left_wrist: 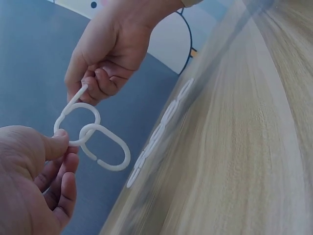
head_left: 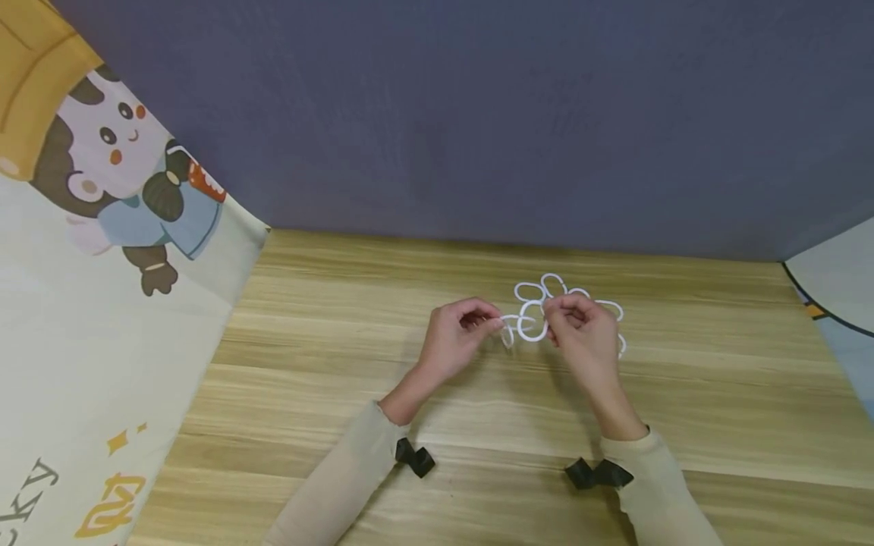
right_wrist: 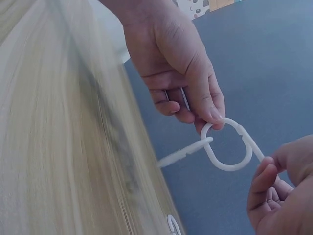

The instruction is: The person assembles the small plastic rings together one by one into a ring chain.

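Note:
My left hand (head_left: 457, 337) pinches a white plastic chain link (right_wrist: 230, 168) between thumb and fingertip. A second white link (left_wrist: 128, 154) is looped through it and hangs free over the table. With curled fingers my right hand (head_left: 586, 334) holds another white link (head_left: 522, 322), which meets the left hand's link near the gap in its rim. Both hands are raised above the wooden table, close together. Behind the right hand several more white links (left_wrist: 168, 112) lie in an arc on the tabletop, partly hidden by that hand in the head view.
The wooden table (head_left: 307, 387) ends at a dark blue-grey panel (head_left: 423, 121) at the back. A pale wall with a cartoon figure (head_left: 130, 167) borders the left side, and another pale panel (head_left: 840, 273) the right. Black straps (head_left: 415, 457) hang at both sleeves.

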{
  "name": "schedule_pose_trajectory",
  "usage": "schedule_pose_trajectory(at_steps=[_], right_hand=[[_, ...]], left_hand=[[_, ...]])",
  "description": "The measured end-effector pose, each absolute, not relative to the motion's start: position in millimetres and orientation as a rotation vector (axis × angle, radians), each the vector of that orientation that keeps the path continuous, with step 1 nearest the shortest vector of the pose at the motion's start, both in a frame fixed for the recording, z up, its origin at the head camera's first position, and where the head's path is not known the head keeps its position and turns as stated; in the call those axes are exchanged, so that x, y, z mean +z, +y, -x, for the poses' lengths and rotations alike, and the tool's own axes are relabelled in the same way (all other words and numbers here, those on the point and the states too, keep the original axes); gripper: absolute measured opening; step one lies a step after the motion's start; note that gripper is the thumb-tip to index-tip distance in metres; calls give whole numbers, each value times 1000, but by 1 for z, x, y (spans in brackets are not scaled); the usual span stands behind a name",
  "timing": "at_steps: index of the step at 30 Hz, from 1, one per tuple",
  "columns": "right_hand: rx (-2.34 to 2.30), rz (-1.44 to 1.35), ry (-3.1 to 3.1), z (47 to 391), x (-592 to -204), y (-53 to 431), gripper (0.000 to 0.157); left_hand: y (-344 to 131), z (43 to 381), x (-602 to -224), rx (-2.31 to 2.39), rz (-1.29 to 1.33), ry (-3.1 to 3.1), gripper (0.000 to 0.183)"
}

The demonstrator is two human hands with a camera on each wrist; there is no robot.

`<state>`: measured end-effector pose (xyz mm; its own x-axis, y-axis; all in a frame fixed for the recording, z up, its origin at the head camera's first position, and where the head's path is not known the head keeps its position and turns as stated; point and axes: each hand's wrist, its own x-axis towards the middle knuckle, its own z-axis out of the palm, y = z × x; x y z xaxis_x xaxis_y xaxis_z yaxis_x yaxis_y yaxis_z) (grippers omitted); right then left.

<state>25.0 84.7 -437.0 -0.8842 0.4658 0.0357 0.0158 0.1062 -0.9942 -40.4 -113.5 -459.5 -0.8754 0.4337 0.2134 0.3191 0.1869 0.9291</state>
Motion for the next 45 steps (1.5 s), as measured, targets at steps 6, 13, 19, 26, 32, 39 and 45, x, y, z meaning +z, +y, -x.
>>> schedule_pose_trajectory(at_steps=[6, 13, 19, 26, 32, 39, 45], right_hand=[[1800, 469, -2103, -26, -437, 84, 8], [1802, 491, -2104, -28, -439, 83, 6], [1823, 503, -2037, -27, -439, 82, 9], [1939, 501, -1922, -25, -438, 81, 15], [2046, 519, -1814, -25, -438, 82, 14], [2061, 567, -1785, -27, -435, 81, 14], [2066, 569, -1806, -30, -432, 78, 14]], left_hand=[[-113, 38, -459, 1804, -755, 2375, 5], [-113, 38, -463, 1862, -775, 2384, 4], [-115, 40, -463, 1901, -737, 2343, 4], [-116, 41, -461, 1868, -710, 2313, 5], [-117, 43, -460, 1812, -737, 2315, 8], [-118, 45, -462, 1680, -803, 2270, 8], [-119, 44, -464, 1594, -855, 2261, 9]])
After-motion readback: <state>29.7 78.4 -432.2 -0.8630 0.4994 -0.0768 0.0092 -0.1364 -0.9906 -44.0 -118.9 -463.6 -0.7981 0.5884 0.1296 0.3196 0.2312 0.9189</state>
